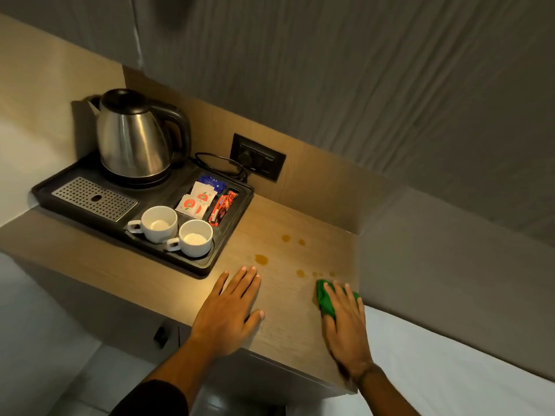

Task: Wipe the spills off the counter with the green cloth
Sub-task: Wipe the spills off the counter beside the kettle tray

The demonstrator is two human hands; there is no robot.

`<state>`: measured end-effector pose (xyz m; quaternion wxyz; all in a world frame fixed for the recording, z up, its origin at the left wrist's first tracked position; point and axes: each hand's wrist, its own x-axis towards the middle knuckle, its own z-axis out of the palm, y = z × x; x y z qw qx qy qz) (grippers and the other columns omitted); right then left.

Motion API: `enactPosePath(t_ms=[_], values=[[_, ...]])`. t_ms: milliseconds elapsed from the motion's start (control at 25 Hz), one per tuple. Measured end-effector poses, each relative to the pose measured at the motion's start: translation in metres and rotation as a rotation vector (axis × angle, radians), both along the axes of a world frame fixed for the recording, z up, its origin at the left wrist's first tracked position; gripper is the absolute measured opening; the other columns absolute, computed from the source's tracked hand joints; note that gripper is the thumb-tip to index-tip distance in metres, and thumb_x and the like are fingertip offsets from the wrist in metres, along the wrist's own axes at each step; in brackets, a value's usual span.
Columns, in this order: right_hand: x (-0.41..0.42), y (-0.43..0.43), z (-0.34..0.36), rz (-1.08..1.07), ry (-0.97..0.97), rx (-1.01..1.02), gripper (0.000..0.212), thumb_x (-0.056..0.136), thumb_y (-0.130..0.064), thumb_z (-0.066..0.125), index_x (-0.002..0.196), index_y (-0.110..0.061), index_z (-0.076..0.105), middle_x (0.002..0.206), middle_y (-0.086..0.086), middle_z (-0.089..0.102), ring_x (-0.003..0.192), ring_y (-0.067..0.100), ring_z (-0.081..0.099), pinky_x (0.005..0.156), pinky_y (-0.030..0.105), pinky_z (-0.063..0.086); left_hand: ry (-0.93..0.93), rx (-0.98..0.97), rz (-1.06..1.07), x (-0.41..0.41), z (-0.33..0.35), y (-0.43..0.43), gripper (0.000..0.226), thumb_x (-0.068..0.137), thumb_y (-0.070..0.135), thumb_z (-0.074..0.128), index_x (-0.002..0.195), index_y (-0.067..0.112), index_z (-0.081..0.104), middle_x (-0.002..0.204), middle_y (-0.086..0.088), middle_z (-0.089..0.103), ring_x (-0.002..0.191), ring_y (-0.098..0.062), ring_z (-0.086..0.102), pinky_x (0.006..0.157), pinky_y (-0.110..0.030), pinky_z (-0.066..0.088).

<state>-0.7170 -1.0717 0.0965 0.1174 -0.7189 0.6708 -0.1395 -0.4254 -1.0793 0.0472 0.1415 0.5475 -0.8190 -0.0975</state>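
While pressed flat on the light wood-grain counter (279, 322), right hand (345, 322) covers crumpled green cloth (326, 298) at 4 o'clock of the counter, near the right edge. Fingers extended and spread, palm down on the cloth, not clenched around it; cloth bulges out at the hand's 10 o'clock side. Left hand (229, 310) flat on bare counter at 6 o'clock, fingers straight and released, holding nothing, well apart from the cloth.

Amber spill drops: largest round drop (261, 259) just off the left fingertips at 12 o'clock; pair of small drops (286, 238) further toward 1 o'clock; row of small drops (300, 273) just beyond the cloth at 11 o'clock from it. All unwiped.

Black plastic tray (231, 232) at 10 o'clock of the counter, carrying stainless steel kettle with black lid and handle (132, 139), perforated metal drip grate (94, 198), two white ceramic cups (159, 224), white and blue sachets (196, 199), red sachets (222, 207). Black wall socket (258, 157) at 12 o'clock, cord plugged in.
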Motion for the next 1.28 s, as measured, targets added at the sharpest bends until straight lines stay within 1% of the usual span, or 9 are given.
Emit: enactPosePath(t_ms=[280, 400, 520, 640, 760, 960, 1040, 1160, 1280], values=[[-0.02, 0.011, -0.017, 0.352, 0.054, 0.024, 0.079, 0.094, -0.016, 0.05, 0.158, -0.049, 0.017, 0.169, -0.023, 0.007, 0.158, 0.01, -0.002, 0.128, 0.049, 0.002, 0.018, 0.015, 0.024, -0.004, 0.003, 0.002, 0.073, 0.105, 0.062, 0.026, 0.164, 0.021, 0.009, 0.174, -0.001, 0.009, 0.158, -0.017, -0.005, 0.127, -0.049, 0.002], [-0.03, -0.032, -0.013, 0.236, -0.007, -0.001, 0.072, 0.096, -0.01, 0.052, 0.157, -0.04, 0.026, 0.169, -0.009, 0.023, 0.158, 0.02, 0.009, 0.126, 0.061, 0.012, 0.023, 0.004, 0.03, -0.004, 0.002, 0.002, 0.072, 0.106, 0.061, 0.027, 0.163, 0.021, 0.011, 0.174, -0.001, 0.008, 0.158, -0.018, -0.004, 0.127, -0.051, 0.004], [0.034, -0.094, 0.001, 0.152, -0.041, 0.021, 0.065, 0.101, -0.007, 0.054, 0.157, -0.03, 0.031, 0.168, 0.0, 0.026, 0.158, 0.025, 0.009, 0.127, 0.058, 0.006, 0.007, 0.032, 0.024, -0.005, 0.008, 0.002, 0.073, 0.106, 0.06, 0.027, 0.163, 0.02, 0.008, 0.174, -0.001, 0.003, 0.157, -0.018, -0.007, 0.127, -0.05, 0.0], [0.076, -0.1, -0.008, 0.384, -0.032, 0.05, 0.067, 0.101, -0.009, 0.05, 0.158, -0.036, 0.028, 0.17, -0.005, 0.021, 0.158, 0.02, 0.003, 0.128, 0.056, 0.002, 0.018, 0.018, 0.04, -0.005, 0.008, 0.004, 0.074, 0.105, 0.06, 0.03, 0.163, 0.019, 0.009, 0.174, -0.003, 0.006, 0.158, -0.019, -0.004, 0.127, -0.051, 0.003], [0.035, -0.081, -0.014, 0.581, 0.001, 0.032, 0.07, 0.099, -0.016, 0.044, 0.159, -0.043, 0.02, 0.17, -0.012, 0.019, 0.158, 0.014, 0.0, 0.127, 0.057, 0.002, 0.011, 0.022, 0.045, -0.006, 0.009, 0.004, 0.074, 0.105, 0.06, 0.029, 0.163, 0.019, 0.008, 0.174, -0.002, 0.006, 0.158, -0.018, -0.005, 0.127, -0.052, 0.003], [0.076, -0.13, 0.001, 0.467, 0.017, 0.057, 0.068, 0.098, -0.007, 0.052, 0.158, -0.033, 0.031, 0.169, -0.003, 0.024, 0.159, 0.024, 0.005, 0.126, 0.059, 0.005, 0.019, 0.041, 0.041, -0.007, 0.012, 0.005, 0.074, 0.105, 0.06, 0.029, 0.163, 0.02, 0.008, 0.174, -0.001, 0.003, 0.157, -0.017, -0.007, 0.127, -0.051, -0.001], [0.099, -0.132, 0.001, 0.572, 0.009, 0.084, 0.069, 0.098, -0.007, 0.051, 0.158, -0.033, 0.029, 0.169, -0.004, 0.024, 0.159, 0.022, 0.004, 0.127, 0.057, 0.001, 0.018, 0.048, 0.045, -0.007, 0.013, 0.004, 0.074, 0.105, 0.06, 0.029, 0.163, 0.019, 0.009, 0.174, -0.002, 0.004, 0.157, -0.017, -0.007, 0.127, -0.051, -0.001], [0.052, -0.109, -0.012, 0.734, 0.046, 0.065, 0.067, 0.099, -0.02, 0.043, 0.159, -0.04, 0.021, 0.17, -0.015, 0.016, 0.158, 0.015, -0.001, 0.126, 0.051, -0.002, 0.015, 0.06, 0.037, -0.007, 0.012, 0.003, 0.075, 0.105, 0.061, 0.028, 0.163, 0.019, 0.007, 0.174, -0.002, 0.003, 0.157, -0.017, -0.008, 0.127, -0.051, -0.002], [0.005, -0.111, -0.009, 0.704, 0.041, 0.064, 0.069, 0.098, -0.018, 0.044, 0.159, -0.042, 0.022, 0.17, -0.018, 0.015, 0.158, 0.014, 0.0, 0.127, 0.054, 0.003, 0.012, 0.089, 0.029, -0.006, 0.012, 0.0, 0.076, 0.104, 0.06, 0.029, 0.163, 0.02, 0.005, 0.174, -0.001, 0.0, 0.157, -0.017, -0.01, 0.127, -0.049, -0.007]])
